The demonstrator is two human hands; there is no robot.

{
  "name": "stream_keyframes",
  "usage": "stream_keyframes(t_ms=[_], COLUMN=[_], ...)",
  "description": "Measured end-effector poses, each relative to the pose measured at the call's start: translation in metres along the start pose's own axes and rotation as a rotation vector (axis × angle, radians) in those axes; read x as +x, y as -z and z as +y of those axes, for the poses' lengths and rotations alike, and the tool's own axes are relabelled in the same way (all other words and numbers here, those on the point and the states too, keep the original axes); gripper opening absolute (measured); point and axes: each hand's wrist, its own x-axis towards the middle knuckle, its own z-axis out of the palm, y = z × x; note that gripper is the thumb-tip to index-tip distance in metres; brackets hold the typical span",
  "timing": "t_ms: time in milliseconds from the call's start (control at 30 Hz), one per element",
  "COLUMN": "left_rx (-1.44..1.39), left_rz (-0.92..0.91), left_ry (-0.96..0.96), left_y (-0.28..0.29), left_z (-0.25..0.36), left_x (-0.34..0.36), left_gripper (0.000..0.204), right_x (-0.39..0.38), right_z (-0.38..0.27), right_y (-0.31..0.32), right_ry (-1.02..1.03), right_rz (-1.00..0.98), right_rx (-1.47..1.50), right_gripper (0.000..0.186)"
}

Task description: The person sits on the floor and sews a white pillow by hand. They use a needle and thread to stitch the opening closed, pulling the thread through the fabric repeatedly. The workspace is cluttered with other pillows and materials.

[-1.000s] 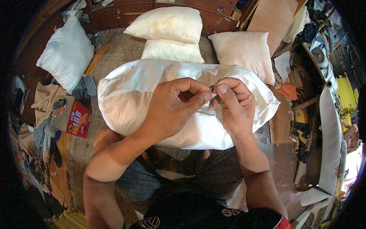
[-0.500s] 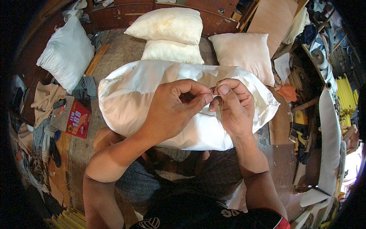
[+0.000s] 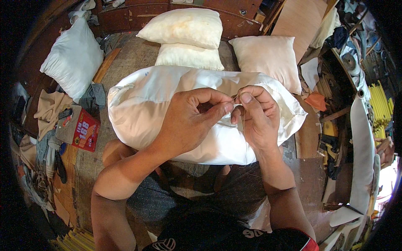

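Note:
A large white stuffed cushion (image 3: 201, 144) lies across in front of me, over my legs. Above its middle, my left hand (image 3: 190, 121) is closed in a pinch of thumb and forefinger; what lies between the tips is too small to make out. Almost touching it, my right hand (image 3: 260, 119) is also closed, thumb pressed to the fingers. A thin thread (image 3: 245, 125) runs from the right fingers down over the cushion's near side. At the cushion's right end the cover's fabric forms a folded edge.
Two cream pillows (image 3: 184, 28) are stacked behind the cushion, with a pale pillow (image 3: 268, 58) to their right. A white pillow (image 3: 73, 60) leans at the far left, near a red-printed cardboard piece (image 3: 86, 129). Fabric scraps, boards and a white roll (image 3: 362, 154) crowd the sides.
Both hands keep their pinches almost in place, with only slight shifts of the fingertips. The cushion and thread look nearly unchanged.

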Motion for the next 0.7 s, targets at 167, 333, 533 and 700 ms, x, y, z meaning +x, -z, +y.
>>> stream_keyframes(t_ms=[167, 333, 533, 700], left_rx=[-0.006, 0.016, 0.018, 0.017], left_rz=[-0.008, -0.017, -0.025, -0.029], left_ry=[-0.004, -0.018, -0.008, -0.004], left_y=[-0.0006, 0.0, 0.0002, 0.0001], left_z=[-0.0001, -0.0013, -0.0024, -0.0033], left_x=[-0.0003, 0.0002, 0.0004, 0.0004], left_gripper=[0.013, 0.013, 0.013, 0.013], right_x=[0.0002, -0.0001, 0.0001, 0.0003], right_z=[-0.0011, -0.0012, -0.0015, -0.0015], right_y=[-0.0006, -0.0001, -0.0006, 0.0005], right_ry=[-0.003, -0.013, -0.003, -0.013], right_rz=[0.002, -0.002, -0.004, -0.009], right_rx=[-0.011, -0.023, -0.04, -0.042], right_gripper=[0.017, 0.017, 0.016, 0.015])
